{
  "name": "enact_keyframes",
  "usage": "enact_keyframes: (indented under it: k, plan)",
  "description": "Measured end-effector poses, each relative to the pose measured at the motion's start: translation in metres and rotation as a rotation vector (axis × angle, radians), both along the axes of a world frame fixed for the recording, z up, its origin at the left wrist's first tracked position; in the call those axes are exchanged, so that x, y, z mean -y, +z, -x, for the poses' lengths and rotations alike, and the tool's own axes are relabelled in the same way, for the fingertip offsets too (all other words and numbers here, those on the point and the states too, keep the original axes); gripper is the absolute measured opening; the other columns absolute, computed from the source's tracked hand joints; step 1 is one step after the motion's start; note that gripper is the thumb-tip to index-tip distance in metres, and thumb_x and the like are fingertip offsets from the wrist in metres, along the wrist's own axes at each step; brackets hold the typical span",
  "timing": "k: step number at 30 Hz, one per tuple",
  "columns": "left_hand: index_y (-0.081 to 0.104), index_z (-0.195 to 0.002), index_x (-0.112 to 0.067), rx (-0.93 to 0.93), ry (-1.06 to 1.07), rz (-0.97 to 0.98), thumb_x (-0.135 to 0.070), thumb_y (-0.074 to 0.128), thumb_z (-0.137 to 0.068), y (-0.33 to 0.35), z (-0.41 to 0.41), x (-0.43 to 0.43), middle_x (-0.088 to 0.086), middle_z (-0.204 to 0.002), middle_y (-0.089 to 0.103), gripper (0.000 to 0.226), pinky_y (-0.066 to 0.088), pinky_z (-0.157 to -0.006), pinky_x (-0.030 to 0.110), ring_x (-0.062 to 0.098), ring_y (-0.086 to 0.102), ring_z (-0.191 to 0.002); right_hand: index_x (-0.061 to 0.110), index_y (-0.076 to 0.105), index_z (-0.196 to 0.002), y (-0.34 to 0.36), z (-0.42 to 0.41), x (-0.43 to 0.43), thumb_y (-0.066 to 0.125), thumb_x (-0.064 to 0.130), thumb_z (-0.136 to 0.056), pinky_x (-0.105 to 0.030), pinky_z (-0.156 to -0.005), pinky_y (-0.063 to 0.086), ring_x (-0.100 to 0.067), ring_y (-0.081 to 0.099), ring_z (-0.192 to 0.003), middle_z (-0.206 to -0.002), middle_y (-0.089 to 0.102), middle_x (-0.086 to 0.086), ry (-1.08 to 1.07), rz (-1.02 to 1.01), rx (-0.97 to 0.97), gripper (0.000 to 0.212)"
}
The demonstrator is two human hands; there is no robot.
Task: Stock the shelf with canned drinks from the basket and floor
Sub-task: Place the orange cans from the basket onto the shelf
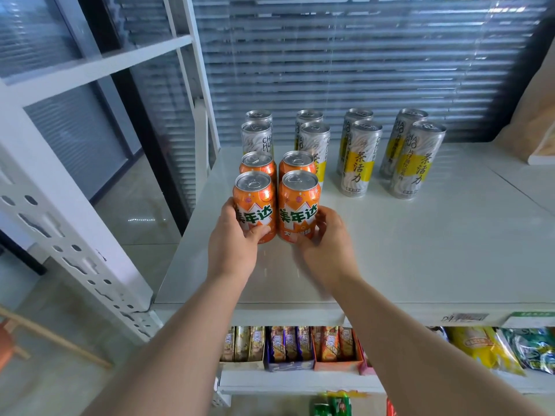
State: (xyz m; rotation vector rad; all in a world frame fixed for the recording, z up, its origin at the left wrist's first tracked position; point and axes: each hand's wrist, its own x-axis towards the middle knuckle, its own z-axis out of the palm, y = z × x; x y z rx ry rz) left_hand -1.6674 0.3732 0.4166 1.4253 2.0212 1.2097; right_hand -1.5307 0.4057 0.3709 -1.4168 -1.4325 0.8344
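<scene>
Two orange cans stand side by side near the front left of the white shelf. My left hand grips the left orange can low on its body. My right hand grips the right orange can at its base. Both cans are upright and rest on the shelf surface. Directly behind them stand two more orange cans, touching the front pair. Farther back are several tall silver and yellow cans in paired rows. No basket is in view.
Below the shelf, a lower shelf holds boxed snack bars and bagged snacks. A white perforated upright stands at the left. A paper bag sits at the far right of the shelf. Window blinds lie behind.
</scene>
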Motion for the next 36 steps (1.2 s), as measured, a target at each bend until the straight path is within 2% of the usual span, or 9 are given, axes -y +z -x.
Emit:
enact_keyframes:
  k: [4, 8, 12, 16, 21, 24, 26, 30, 36]
  plan:
    - [0.042, -0.134, -0.016, 0.012, -0.017, 0.035, -0.023, 0.072, -0.082, 0.004, -0.001, 0.004, 0.003, -0.132, 0.057, 0.061, 0.040, -0.095, 0.032, 0.024, 0.054, -0.120, 0.018, 0.049, -0.131, 0.003, -0.003, -0.002, 0.077, 0.014, -0.079, -0.023, -0.088, 0.048, -0.016, 0.061, -0.110, -0.127, 0.058, -0.001, 0.006, 0.017, 0.040, 0.060]
    - [0.039, -0.136, -0.013, -0.001, -0.031, 0.056, -0.024, 0.071, -0.084, 0.000, 0.002, 0.005, 0.006, -0.138, 0.052, 0.062, 0.038, -0.095, 0.031, 0.027, 0.050, -0.124, 0.019, 0.040, -0.141, 0.010, -0.005, 0.006, 0.078, 0.028, -0.078, -0.024, -0.091, 0.044, -0.013, 0.057, -0.118, -0.130, 0.057, 0.002, 0.008, 0.054, 0.046, 0.074]
    - [0.034, -0.142, -0.011, -0.020, 0.094, 0.013, -0.029, 0.069, -0.085, -0.011, 0.006, 0.012, 0.010, -0.139, 0.048, 0.069, 0.040, -0.097, 0.038, 0.027, 0.048, -0.126, 0.019, 0.046, -0.138, 0.016, -0.011, 0.031, 0.064, 0.021, -0.087, -0.028, -0.099, 0.043, -0.012, 0.051, -0.123, -0.132, 0.054, 0.001, -0.064, 0.055, 0.019, 0.055]
    - [0.049, -0.123, -0.011, -0.051, 0.197, -0.103, -0.034, 0.063, -0.089, -0.006, -0.006, 0.028, 0.007, -0.112, 0.059, 0.044, 0.041, -0.074, 0.031, 0.023, 0.058, -0.099, 0.017, 0.057, -0.126, 0.028, -0.020, 0.051, 0.057, 0.021, -0.092, -0.025, -0.087, 0.043, -0.011, 0.056, -0.109, -0.122, 0.060, 0.001, -0.164, 0.029, -0.016, 0.033]
    - [0.057, -0.106, -0.014, -0.062, 0.159, -0.134, -0.035, 0.059, -0.091, 0.006, -0.044, 0.059, 0.003, -0.101, 0.064, 0.026, 0.036, -0.071, 0.027, 0.015, 0.054, -0.083, 0.019, 0.063, -0.097, 0.043, -0.047, 0.082, 0.051, 0.026, -0.095, -0.033, -0.074, 0.051, -0.015, 0.060, -0.081, -0.092, 0.066, 0.000, -0.196, 0.049, -0.109, 0.014]
    - [0.058, -0.104, -0.014, -0.067, 0.112, -0.126, -0.035, 0.057, -0.092, 0.013, -0.077, 0.086, 0.000, -0.097, 0.063, 0.024, 0.037, -0.072, 0.027, 0.016, 0.053, -0.082, 0.021, 0.054, -0.077, 0.051, -0.077, 0.110, 0.049, 0.025, -0.097, -0.027, -0.053, 0.038, -0.009, 0.046, -0.058, -0.063, 0.052, 0.007, -0.181, 0.049, -0.121, 0.021]
    - [0.058, -0.104, -0.014, -0.077, 0.119, -0.121, -0.034, 0.057, -0.093, 0.015, -0.100, 0.107, 0.000, -0.095, 0.062, 0.023, 0.038, -0.072, 0.027, 0.017, 0.052, -0.082, 0.016, 0.057, -0.079, 0.054, -0.103, 0.134, 0.049, 0.026, -0.097, -0.027, -0.052, 0.036, -0.010, 0.045, -0.057, -0.062, 0.052, 0.004, -0.169, 0.059, -0.130, 0.022]
    - [0.058, -0.106, -0.013, -0.044, 0.139, -0.091, -0.034, 0.055, -0.093, 0.010, -0.163, 0.161, -0.004, -0.092, 0.059, 0.025, 0.035, -0.073, 0.026, 0.016, 0.050, -0.082, -0.003, 0.063, -0.090, 0.048, -0.168, 0.191, 0.047, 0.027, -0.097, -0.031, -0.060, 0.038, -0.019, 0.048, -0.064, -0.074, 0.063, -0.019, -0.148, 0.083, -0.153, 0.034]
    - [0.058, -0.104, -0.014, -0.039, 0.048, 0.010, -0.037, 0.052, -0.095, -0.032, -0.266, 0.239, -0.008, -0.095, 0.055, 0.026, 0.034, -0.066, 0.022, 0.012, 0.051, -0.084, -0.006, 0.056, -0.080, 0.018, -0.278, 0.268, 0.046, 0.029, -0.096, -0.033, -0.056, 0.033, -0.018, 0.043, -0.058, -0.065, 0.054, -0.017, -0.126, 0.161, -0.125, 0.040]
